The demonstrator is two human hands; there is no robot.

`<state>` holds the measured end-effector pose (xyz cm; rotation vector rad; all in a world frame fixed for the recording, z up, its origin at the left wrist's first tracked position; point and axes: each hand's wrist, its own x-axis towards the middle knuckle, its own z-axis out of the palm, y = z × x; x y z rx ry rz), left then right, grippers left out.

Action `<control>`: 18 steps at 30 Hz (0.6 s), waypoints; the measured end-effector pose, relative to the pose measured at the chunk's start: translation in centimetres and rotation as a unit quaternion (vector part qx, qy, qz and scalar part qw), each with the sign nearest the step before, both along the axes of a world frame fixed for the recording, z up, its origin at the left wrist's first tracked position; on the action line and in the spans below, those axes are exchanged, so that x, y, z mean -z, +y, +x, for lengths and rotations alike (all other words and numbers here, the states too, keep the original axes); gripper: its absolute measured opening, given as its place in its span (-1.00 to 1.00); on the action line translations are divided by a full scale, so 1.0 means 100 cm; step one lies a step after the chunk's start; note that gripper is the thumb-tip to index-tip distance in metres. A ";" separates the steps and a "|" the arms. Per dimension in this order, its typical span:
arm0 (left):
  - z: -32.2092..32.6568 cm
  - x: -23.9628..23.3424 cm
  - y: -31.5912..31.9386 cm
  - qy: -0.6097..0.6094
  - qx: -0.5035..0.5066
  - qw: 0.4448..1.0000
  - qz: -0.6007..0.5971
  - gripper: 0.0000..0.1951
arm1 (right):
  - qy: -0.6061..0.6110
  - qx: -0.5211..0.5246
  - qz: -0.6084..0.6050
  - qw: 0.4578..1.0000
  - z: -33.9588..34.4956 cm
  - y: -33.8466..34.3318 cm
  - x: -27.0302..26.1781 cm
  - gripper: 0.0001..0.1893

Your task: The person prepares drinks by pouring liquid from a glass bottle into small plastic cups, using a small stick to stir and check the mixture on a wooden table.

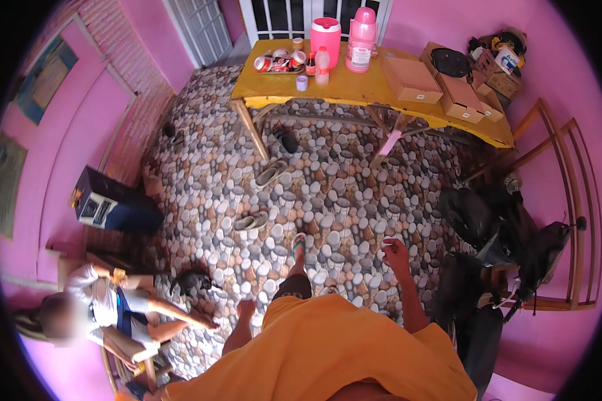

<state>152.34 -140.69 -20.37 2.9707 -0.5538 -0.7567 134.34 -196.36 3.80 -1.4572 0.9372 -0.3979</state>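
Observation:
My left hand hangs low beside my orange shirt, over the pebble-patterned floor. It is small in view, and how its fingers sit is unclear. Out in front on the other side is my right hand, fingers curled. A pale spot shows at its fingertips; I cannot tell whether that is a small thing or the floor's pattern. One foot in a green-strapped flip-flop is stepped forward. Ahead stands a wooden table with a yellow cover. It bears a pink drink jug, a pink vacuum flask and a plastic bottle.
Cardboard boxes lie on the table's right part. Loose sandals and a dark cat are on the floor. A seated person is at left, near a dark speaker-like box. A motorbike stands at right.

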 end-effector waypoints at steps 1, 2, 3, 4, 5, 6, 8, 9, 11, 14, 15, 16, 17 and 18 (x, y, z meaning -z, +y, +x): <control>0.010 0.000 -0.023 0.039 0.045 0.997 0.045 -0.61 | 0.007 0.010 -0.016 1.000 -0.001 -0.019 0.013 -0.77; 0.015 -0.006 -0.022 0.081 0.056 0.993 0.061 -0.61 | 0.016 0.025 -0.005 1.000 0.010 -0.017 0.027 -0.77; 0.028 -0.013 -0.024 0.113 0.060 0.988 0.082 -0.60 | 0.036 0.043 -0.021 0.998 0.029 -0.022 0.040 -0.73; 0.032 -0.017 -0.029 0.147 0.063 0.983 0.090 -0.59 | 0.060 0.045 -0.046 0.996 0.048 -0.033 0.050 -0.69; 0.048 -0.018 -0.038 0.167 0.078 0.978 0.100 -0.58 | 0.115 0.021 -0.021 0.993 0.060 -0.036 0.059 -0.66; 0.080 -0.018 -0.074 0.178 0.134 0.970 0.098 -0.57 | 0.119 0.002 -0.094 0.988 0.039 -0.048 0.105 -0.68; 0.142 -0.026 -0.120 0.155 0.202 0.962 0.094 -0.54 | 0.235 -0.068 -0.039 0.969 0.045 -0.042 0.153 -0.49; 0.174 -0.032 -0.132 0.136 0.201 0.965 0.094 -0.53 | 0.374 -0.192 0.051 0.906 0.076 -0.026 0.133 -0.17; 0.250 -0.050 -0.208 0.189 0.147 0.970 0.040 -0.40 | 0.497 -0.244 0.005 0.833 0.096 0.002 0.102 -0.03; 0.313 -0.089 -0.315 0.117 0.114 0.979 -0.121 -0.46 | 0.514 -0.237 0.019 0.824 0.145 -0.021 0.072 -0.04; 0.330 -0.110 -0.357 0.211 0.129 0.967 -0.061 -0.39 | 0.507 -0.239 0.011 0.828 0.155 -0.036 0.066 -0.07; 0.336 -0.107 -0.374 0.268 0.134 0.951 -0.077 -0.40 | 0.504 -0.249 0.012 0.827 0.164 -0.049 0.072 -0.07; 0.339 -0.105 -0.388 0.312 0.167 0.931 -0.091 -0.42 | 0.486 -0.281 0.017 0.827 0.173 -0.063 0.078 -0.08; 0.337 -0.088 -0.382 0.334 0.217 0.913 -0.081 -0.39 | 0.463 -0.330 0.019 0.822 0.187 -0.075 0.086 -0.10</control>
